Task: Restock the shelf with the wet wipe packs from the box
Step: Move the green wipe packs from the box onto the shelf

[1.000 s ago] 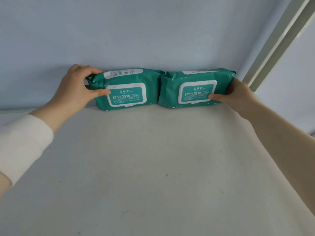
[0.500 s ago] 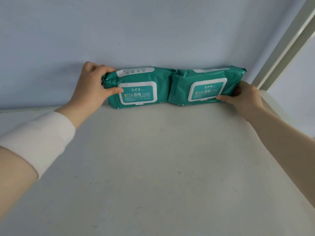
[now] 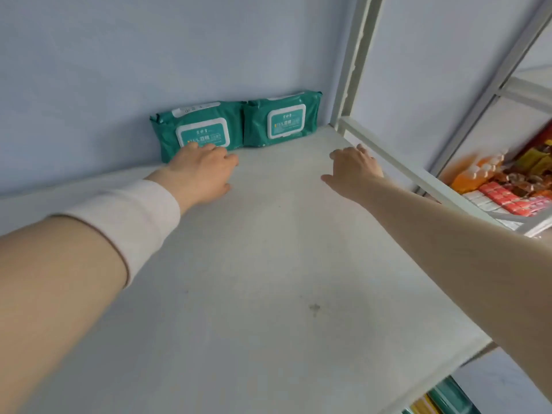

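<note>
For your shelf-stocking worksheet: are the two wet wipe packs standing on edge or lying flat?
Standing on edge: left pack and right pack rest against the wall, white lids facing forward.

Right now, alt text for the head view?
Two teal wet wipe packs, left pack and right pack, stand side by side at the back of a white shelf. The left hand and right hand are open just in front, holding nothing.

Left hand [image 3: 200, 171] hides the bottom of the left pack [image 3: 198, 124]; label print blurred, goods [image 3: 507, 186] at right cut off.
</note>
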